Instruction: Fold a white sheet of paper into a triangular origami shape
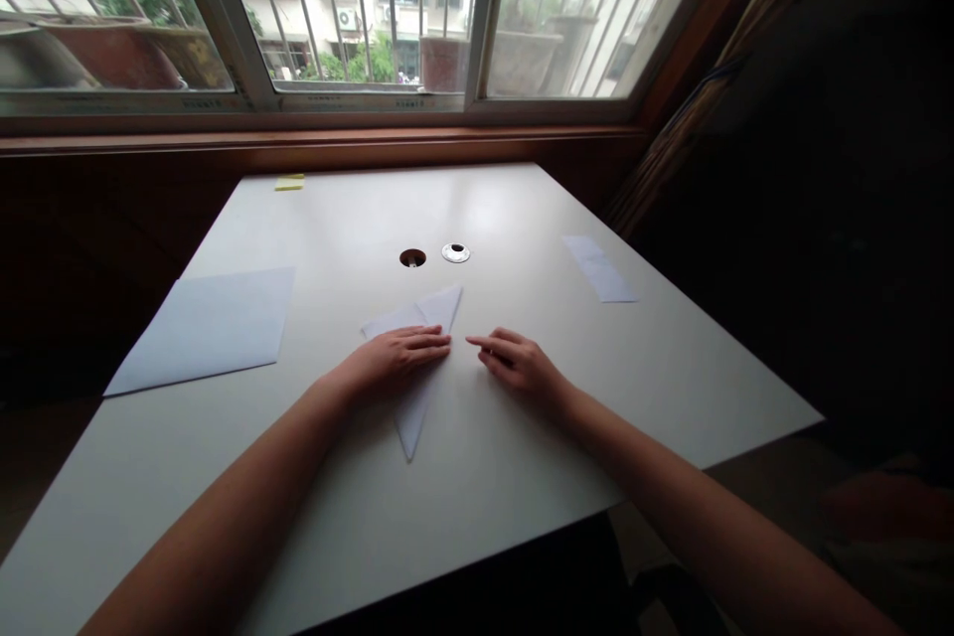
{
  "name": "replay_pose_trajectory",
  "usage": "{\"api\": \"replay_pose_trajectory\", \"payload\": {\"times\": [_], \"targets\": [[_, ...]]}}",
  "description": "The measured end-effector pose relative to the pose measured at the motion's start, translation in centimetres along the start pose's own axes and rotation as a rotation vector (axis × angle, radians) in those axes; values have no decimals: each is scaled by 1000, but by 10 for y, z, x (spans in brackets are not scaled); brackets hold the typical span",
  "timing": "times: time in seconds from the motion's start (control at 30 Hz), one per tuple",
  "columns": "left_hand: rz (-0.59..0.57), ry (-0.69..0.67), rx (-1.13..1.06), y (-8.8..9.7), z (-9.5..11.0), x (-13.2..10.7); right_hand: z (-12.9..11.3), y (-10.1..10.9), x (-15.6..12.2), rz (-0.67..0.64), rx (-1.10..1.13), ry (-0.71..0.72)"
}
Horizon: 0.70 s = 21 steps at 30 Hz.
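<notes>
A folded white sheet of paper [445, 306], shaped like a triangle, lies on the white table [514, 477] in front of me. My left hand [398, 355] rests flat across its middle, fingers stretched out together, and hides part of it. One corner points away from me and another towards me. Just right of the paper's edge is my right hand [522, 365], apart from it. Its index finger reaches out to the left while the other fingers bend loosely, and nothing shows between them.
A stack of white paper [213, 328] lies at the left table edge. To the right is a white paper strip [602, 270]. A round hole [412, 258] and its metal cover [456, 253] are beyond the hands. Yellow sticky notes [290, 183] sit near the far edge, below the window.
</notes>
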<state>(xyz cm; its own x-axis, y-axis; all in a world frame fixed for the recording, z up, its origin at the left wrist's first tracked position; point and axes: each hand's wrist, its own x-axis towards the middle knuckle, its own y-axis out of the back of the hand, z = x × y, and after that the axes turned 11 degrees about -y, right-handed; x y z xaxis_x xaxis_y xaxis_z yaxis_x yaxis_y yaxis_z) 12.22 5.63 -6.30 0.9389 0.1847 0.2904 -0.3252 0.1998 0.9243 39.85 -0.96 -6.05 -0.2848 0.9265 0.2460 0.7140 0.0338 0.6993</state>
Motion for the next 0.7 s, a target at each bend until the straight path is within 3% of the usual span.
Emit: {"api": "replay_pose_trajectory", "payload": {"times": [0.13,0.27,0.7], "targets": [[-3,-73,-127,2,4,0,13,-6,25,72,10,-142],[34,-71,-167,1,6,-1,15,-14,41,127,-156,-161],[124,-73,-221,-7,2,-2,15,-12,61,118,-220,-350]]}}
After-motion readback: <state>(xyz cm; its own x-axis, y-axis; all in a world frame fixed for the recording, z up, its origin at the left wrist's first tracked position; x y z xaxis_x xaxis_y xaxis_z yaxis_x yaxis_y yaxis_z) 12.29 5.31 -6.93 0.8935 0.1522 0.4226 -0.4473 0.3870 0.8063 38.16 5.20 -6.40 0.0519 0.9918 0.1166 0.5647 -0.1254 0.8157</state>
